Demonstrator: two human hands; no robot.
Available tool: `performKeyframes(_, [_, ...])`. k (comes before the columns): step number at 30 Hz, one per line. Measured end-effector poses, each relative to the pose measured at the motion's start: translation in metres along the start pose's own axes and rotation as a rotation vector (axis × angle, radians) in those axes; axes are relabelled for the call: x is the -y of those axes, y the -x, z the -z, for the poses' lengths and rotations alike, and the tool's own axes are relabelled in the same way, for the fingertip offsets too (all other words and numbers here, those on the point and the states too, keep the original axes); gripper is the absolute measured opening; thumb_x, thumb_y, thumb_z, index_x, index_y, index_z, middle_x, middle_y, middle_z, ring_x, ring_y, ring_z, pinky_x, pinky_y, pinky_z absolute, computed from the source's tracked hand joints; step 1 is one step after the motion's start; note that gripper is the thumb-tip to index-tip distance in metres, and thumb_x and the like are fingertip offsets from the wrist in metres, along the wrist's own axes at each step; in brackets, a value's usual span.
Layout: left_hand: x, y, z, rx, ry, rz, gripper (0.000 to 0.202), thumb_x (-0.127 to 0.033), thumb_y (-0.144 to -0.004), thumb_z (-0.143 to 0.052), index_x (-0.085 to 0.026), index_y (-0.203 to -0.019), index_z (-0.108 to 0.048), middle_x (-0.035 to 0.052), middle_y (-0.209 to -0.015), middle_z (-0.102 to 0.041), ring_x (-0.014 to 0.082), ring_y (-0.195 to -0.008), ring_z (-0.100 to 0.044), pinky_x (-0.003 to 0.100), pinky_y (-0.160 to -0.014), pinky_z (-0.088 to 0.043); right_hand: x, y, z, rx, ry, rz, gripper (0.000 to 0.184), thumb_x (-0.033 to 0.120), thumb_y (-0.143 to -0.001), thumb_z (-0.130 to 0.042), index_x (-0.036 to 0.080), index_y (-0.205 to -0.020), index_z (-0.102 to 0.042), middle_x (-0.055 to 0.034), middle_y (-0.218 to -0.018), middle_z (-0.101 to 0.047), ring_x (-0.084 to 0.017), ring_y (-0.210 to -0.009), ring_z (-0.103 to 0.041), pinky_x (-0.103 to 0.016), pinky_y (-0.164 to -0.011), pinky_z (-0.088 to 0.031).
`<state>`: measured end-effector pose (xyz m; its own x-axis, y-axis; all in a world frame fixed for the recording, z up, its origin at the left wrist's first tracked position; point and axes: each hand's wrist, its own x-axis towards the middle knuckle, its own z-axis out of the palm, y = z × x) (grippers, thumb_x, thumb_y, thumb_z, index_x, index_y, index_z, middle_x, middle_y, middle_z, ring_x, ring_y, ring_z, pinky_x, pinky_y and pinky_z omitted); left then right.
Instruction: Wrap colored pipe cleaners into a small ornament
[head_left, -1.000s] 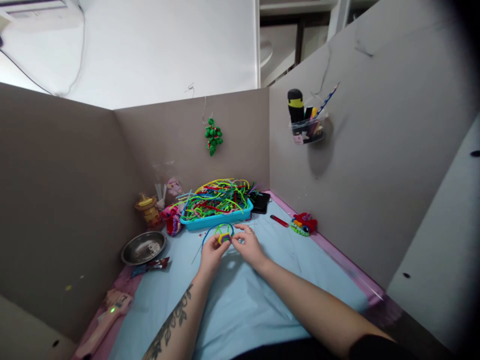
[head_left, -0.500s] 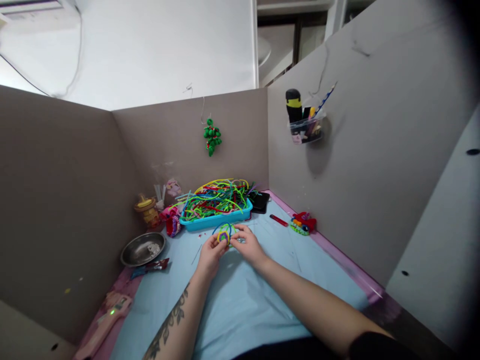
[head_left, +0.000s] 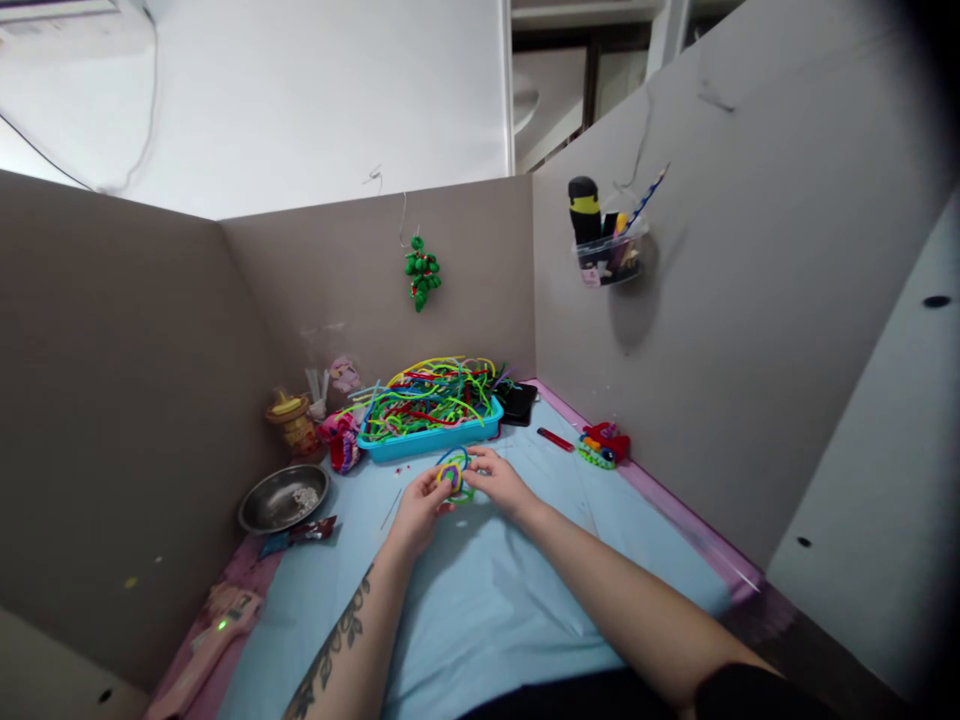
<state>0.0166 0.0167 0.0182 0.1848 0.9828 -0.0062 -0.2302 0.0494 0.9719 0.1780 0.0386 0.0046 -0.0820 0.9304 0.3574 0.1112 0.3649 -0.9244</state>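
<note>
Pipe-cleaner coil, just before the blue tray.
Left hand and right hand pinch its opposite sides, bracing it against twist.

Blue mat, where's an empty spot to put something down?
Bare mat lies between the forearms, and from the right hand across to the red toy. Crowded at the back: blue tray, metal bowl, and the pipe-cleaner loop in the left hand.
</note>
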Motion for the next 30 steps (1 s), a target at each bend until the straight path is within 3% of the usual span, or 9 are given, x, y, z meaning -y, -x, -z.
performKeyframes(3, [0.002, -0.002, 0.0, -0.116, -0.04, -0.072, 0.061, -0.038, -0.058, -0.076, -0.016, -0.111, -0.053, 0.0026, -0.072, -0.066, 0.0175, -0.069, -0.064, 0.026, -0.058, -0.05, -0.003, 0.001, -0.005, -0.013, -0.101, -0.027, 0.028, 0.043, -0.066, -0.066, 0.017, -0.058, -0.061, -0.0089, -0.109, -0.056, -0.024, -0.107, -0.051, -0.038, -0.096, -0.034])
performKeyframes(7, [0.004, -0.006, 0.007, -0.287, -0.142, -0.248, 0.046, -0.042, -0.066, -0.067, -0.014, -0.1, -0.054, 0.0026, -0.07, -0.062, 0.0163, -0.066, -0.063, 0.025, -0.056, -0.049, -0.008, 0.001, -0.009, -0.124, -0.158, -0.023, 0.037, 0.051, -0.063, -0.066, 0.017, -0.054, -0.055, -0.0081, -0.105, -0.058, -0.023, -0.102, -0.053, -0.038, -0.094, -0.034])
performKeyframes(9, [0.005, -0.007, 0.01, -0.313, -0.241, -0.308, 0.04, -0.043, -0.068, -0.064, -0.014, -0.094, -0.056, 0.002, -0.066, -0.061, 0.0154, -0.061, -0.062, 0.023, -0.049, -0.045, -0.009, 0.0, -0.01, -0.175, -0.184, -0.026, 0.039, 0.053, -0.062, -0.066, 0.017, -0.055, -0.054, -0.0069, -0.099, -0.06, -0.022, -0.097, -0.054, -0.036, -0.089, -0.038])
performKeyframes(12, [0.007, -0.006, 0.007, -0.248, -0.341, -0.335, 0.036, -0.041, -0.069, -0.064, -0.015, -0.093, -0.059, 0.0035, -0.069, -0.064, 0.0159, -0.062, -0.061, 0.023, -0.051, -0.044, -0.007, -0.001, -0.011, -0.169, -0.295, -0.091, 0.037, 0.053, -0.063, -0.064, 0.017, -0.061, -0.055, -0.0025, -0.074, -0.062, -0.019, -0.077, -0.056, -0.031, -0.073, -0.043])
performKeyframes(15, [0.011, -0.003, 0.0, -0.183, -0.349, -0.383, 0.044, -0.035, -0.069, -0.066, -0.016, -0.107, -0.054, 0.0065, -0.08, -0.068, 0.0183, -0.074, -0.063, 0.026, -0.063, -0.046, -0.002, 0.002, -0.013, -0.115, -0.395, -0.16, 0.034, 0.049, -0.062, -0.067, 0.017, -0.065, -0.056, 0.001, -0.061, -0.058, -0.015, -0.063, -0.054, -0.029, -0.065, -0.042])
performKeyframes(18, [0.012, 0.0, -0.004, -0.151, -0.334, -0.389, 0.05, -0.029, -0.068, -0.067, -0.018, -0.114, -0.051, 0.0084, -0.087, -0.069, 0.0204, -0.082, -0.064, 0.03, -0.072, -0.046, 0.001, 0.005, -0.015, -0.066, -0.421, -0.149, 0.033, 0.047, -0.062, -0.068, 0.016, -0.069, -0.06, -0.0008, -0.067, -0.062, -0.016, -0.067, -0.056, -0.03, -0.069, -0.042])
performKeyframes(24, [0.008, 0.001, -0.005, -0.094, -0.238, -0.437, 0.045, -0.024, -0.067, -0.068, -0.018, -0.11, -0.058, 0.0103, -0.112, -0.063, 0.0226, -0.103, -0.058, 0.035, -0.091, -0.042, -0.003, 0.009, -0.019, -0.042, -0.341, -0.092, 0.035, 0.045, -0.064, -0.069, 0.015, -0.082, -0.066, -0.0052, -0.083, -0.067, -0.021, -0.084, -0.06, -0.036, -0.081, -0.043])
performKeyframes(30, [0.011, -0.001, -0.006, -0.121, -0.192, -0.405, 0.035, -0.026, -0.065, -0.07, -0.018, -0.099, -0.065, 0.0088, -0.104, -0.066, 0.0224, -0.097, -0.061, 0.037, -0.091, -0.044, -0.001, 0.009, -0.017, -0.018, -0.213, 0.002, 0.028, 0.044, -0.069, -0.064, 0.017, -0.076, -0.068, -0.0065, -0.099, -0.064, -0.023, -0.099, -0.056, -0.038, -0.093, -0.037])
